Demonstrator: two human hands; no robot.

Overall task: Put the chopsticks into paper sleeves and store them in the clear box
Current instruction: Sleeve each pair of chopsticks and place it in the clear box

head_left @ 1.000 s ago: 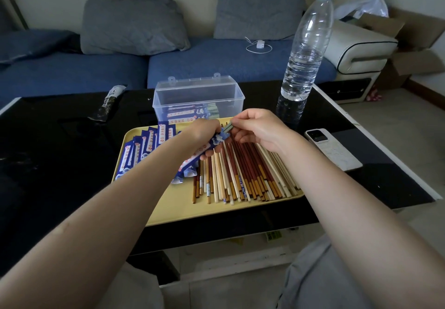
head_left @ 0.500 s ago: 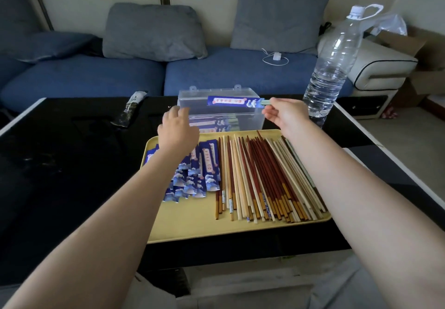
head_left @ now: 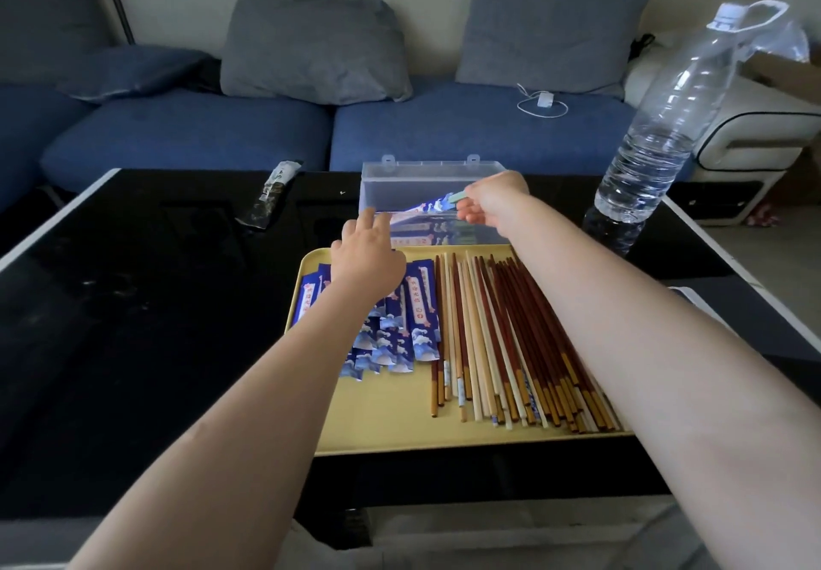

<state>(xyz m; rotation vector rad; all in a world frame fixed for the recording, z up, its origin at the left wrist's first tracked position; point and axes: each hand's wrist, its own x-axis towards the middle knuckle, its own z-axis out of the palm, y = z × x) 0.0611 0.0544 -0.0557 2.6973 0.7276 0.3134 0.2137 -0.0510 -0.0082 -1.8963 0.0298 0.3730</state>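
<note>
Glossy black counter (head_left: pixel 133 303) with pale edge, smudged. Blue sofa (head_left: pixel 444 134) behind it against cream wall (head_left: pixel 435 5), two grey cushions (head_left: pixel 311 49) upright. White armrest (head_left: pixel 755 134) far right, light floor (head_left: pixel 764 254) beyond. Soft daylight.

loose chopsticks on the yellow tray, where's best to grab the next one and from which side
Judging by the layout, pinch a loose chopstick at its near end, coming from above at the tray's front. The ends there fan out past each other over bare yellow tray, giving fingers room. Farther up the sticks lie packed side by side, and the right hand is occupied with a sleeved pair.
</note>
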